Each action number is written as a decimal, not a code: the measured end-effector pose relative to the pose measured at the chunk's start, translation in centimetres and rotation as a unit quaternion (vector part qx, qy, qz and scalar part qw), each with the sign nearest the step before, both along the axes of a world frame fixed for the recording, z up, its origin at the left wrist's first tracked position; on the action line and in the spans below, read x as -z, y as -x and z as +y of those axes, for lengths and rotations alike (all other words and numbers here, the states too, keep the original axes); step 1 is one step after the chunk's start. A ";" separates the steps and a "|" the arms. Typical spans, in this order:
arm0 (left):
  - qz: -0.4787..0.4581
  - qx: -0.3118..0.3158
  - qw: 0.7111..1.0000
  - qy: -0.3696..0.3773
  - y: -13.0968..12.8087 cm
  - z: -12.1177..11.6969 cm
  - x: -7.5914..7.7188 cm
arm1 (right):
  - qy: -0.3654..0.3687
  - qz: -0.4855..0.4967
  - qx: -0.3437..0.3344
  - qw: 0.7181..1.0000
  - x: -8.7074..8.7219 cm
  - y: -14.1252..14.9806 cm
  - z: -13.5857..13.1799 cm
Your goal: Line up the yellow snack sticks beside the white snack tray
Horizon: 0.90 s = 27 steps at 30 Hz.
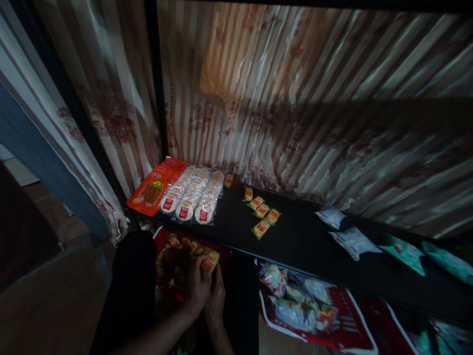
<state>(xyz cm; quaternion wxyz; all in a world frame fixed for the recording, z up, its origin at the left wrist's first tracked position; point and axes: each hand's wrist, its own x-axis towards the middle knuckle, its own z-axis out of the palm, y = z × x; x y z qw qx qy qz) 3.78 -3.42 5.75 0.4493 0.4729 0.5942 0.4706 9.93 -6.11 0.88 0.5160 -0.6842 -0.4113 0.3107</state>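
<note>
The black shelf (232, 217) runs from the left side down to the right, and its front edge passes just beyond the two hands. Behind it hangs the striped curtain (258, 128), close to the back edge. On the left end, the orange bag (153, 190) lies beside three rows of round white crackers (194, 195), which reach near the front edge. Black surface shows between these rows and the loose group of yellow packets (262, 211) — and again a wider stretch from this group to the silvery packets (354, 241) and green packets (404, 254).

Below the front edge, the red basket (159, 238) sits between the dark-clothed knees, with more small packets (185, 242) inside. The red container (345, 308) with white rim stands to the right of the knees.

The left hand (197, 286) and the right hand (217, 296) are close together over the basket's right part, forearms coming up from below. Both are closed around one yellow-wrapped packet (210, 262), its red label facing up — the left fingers at its left side, the right fingertips at its lower right.
</note>
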 end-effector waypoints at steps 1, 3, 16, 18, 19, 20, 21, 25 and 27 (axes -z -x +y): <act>0.002 0.006 1.000 -0.008 -0.1 -0.1 -0.4 | -0.004 -0.001 0.008 1.000 0.1 -0.2 0.0; 0.015 0.011 0.999 -0.028 -0.3 -0.1 -0.9 | -0.008 -0.004 0.015 1.000 0.3 -0.5 0.1; 0.007 0.036 0.996 -0.082 -1.9 1.9 -4.1 | -0.100 -0.085 0.045 0.990 -3.2 -2.5 2.6; 0.014 0.035 0.995 -0.088 -1.9 2.7 -5.1 | -0.080 -0.078 0.047 0.993 -4.4 -2.9 3.4; 0.021 0.034 0.995 -0.092 -1.9 3.2 -5.5 | -0.071 -0.074 0.051 0.993 -5.0 -3.1 3.8; 0.029 0.035 0.994 -0.096 -1.9 3.6 -5.8 | -0.063 -0.070 0.054 0.994 -5.5 -3.2 4.2; 0.035 0.036 0.994 -0.099 -2.0 4.1 -6.1 | -0.057 -0.066 0.056 0.995 -6.0 -3.5 4.7; 0.025 0.048 0.993 -0.102 -2.7 5.8 -6.9 | -0.033 -0.052 0.042 0.997 -7.6 -4.5 6.4; 0.014 0.053 0.994 -0.098 -3.2 6.5 -7.2 | -0.025 -0.051 0.036 0.998 -8.1 -5.0 7.3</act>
